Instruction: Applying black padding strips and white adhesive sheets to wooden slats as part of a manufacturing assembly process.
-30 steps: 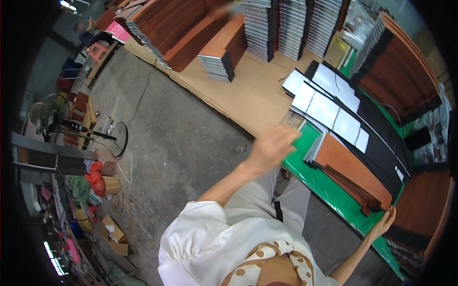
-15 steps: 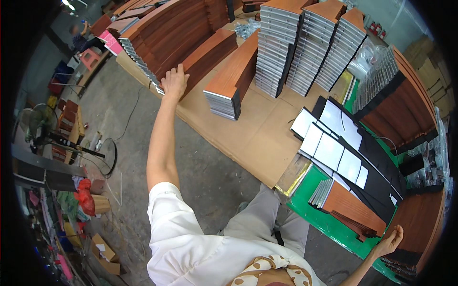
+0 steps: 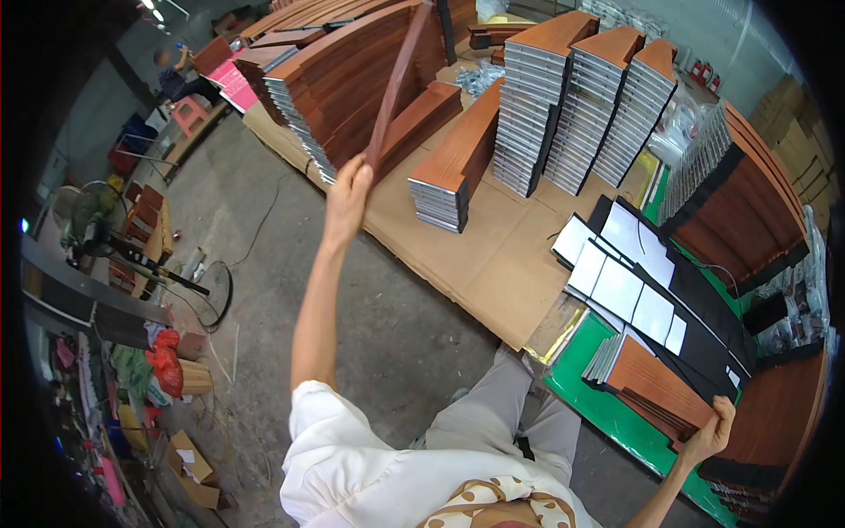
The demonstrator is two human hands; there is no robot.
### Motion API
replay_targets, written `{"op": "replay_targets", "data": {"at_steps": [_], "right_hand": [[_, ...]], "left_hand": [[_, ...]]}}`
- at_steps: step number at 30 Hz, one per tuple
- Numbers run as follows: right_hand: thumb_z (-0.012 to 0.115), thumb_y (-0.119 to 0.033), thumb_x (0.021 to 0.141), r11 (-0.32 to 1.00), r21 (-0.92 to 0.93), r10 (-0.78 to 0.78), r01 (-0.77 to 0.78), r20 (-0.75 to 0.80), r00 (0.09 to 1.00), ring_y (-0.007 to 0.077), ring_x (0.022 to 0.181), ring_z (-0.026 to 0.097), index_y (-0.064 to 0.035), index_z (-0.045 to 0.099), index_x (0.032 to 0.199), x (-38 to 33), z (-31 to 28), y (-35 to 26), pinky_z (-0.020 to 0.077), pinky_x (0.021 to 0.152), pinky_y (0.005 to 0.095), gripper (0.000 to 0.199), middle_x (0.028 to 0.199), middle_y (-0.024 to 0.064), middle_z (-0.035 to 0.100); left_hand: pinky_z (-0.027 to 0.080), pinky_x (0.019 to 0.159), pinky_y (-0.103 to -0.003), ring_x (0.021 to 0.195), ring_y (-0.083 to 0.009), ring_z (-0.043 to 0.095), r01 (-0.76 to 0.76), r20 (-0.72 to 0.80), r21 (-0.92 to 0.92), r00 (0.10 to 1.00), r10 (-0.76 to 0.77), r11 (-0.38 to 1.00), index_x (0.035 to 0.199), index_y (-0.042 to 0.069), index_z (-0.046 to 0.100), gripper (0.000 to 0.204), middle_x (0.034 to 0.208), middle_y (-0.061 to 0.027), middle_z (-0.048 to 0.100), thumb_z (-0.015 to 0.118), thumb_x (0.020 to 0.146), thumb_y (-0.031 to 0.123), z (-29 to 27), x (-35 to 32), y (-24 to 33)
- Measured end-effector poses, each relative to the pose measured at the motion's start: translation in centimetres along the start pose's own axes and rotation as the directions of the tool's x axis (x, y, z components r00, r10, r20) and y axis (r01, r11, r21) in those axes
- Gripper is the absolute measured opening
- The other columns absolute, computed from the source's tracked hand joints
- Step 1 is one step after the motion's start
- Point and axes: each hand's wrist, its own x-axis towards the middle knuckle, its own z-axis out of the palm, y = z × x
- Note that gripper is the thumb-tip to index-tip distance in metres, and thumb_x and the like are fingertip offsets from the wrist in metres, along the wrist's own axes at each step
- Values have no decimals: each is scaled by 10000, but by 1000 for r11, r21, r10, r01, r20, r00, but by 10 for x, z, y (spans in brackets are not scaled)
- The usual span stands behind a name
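Brown and slim, a board is being gripped at its lower end by the fingers of the left hand, and is slanting upward well left of the papers. The right hand is resting, fingers bent, at the end of a small pile on the papers' near side; whether those fingers are gripping, I cannot tell. Left of the papers, a short stack is standing on the worktop; beyond them, tall stacks are rising.
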Motion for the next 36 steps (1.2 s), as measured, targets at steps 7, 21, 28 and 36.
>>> {"op": "replay_targets", "data": {"at_steps": [7, 21, 28, 36], "right_hand": [[479, -36, 891, 920, 307, 67, -243, 487, 871, 187, 961, 586, 38, 596, 1076, -5, 75, -100, 439, 842, 289, 231, 1022, 118, 626], [578, -75, 874, 958, 149, 164, -247, 421, 892, 155, 926, 576, 18, 542, 1158, 38, -48, -50, 431, 842, 260, 301, 1036, 83, 622], [636, -48, 762, 921, -247, -116, 302, 566, 816, 279, 774, 569, -41, 578, 1020, 21, -67, 1, 452, 677, 374, 264, 828, 94, 582], [644, -64, 755, 918, -187, -163, 350, 627, 762, 259, 776, 558, -44, 585, 1011, 27, -40, 26, 430, 696, 369, 264, 829, 78, 586]], "left_hand": [[471, 795, -258, 927, -100, 556, 525, 571, -584, 808, -146, 619, 1127, -30, 574, 446, 1010, -25, 609, 661, 842, 302, 57, -180, 145], [431, 909, -314, 1072, -218, 552, 351, 629, -471, 777, 28, 810, 1264, 5, 484, 384, 1199, -127, 557, 546, 898, 102, 175, -231, 234], [368, 970, -311, 1115, -193, 513, -115, 595, -435, 707, 381, 893, 1266, -33, 477, 443, 1224, -120, 551, 593, 884, 157, 198, -211, 232], [430, 700, -349, 745, -250, 556, -238, 567, -286, 739, 364, 928, 961, 13, 634, 261, 776, -108, 596, 710, 719, 74, 210, -210, 221]]}}
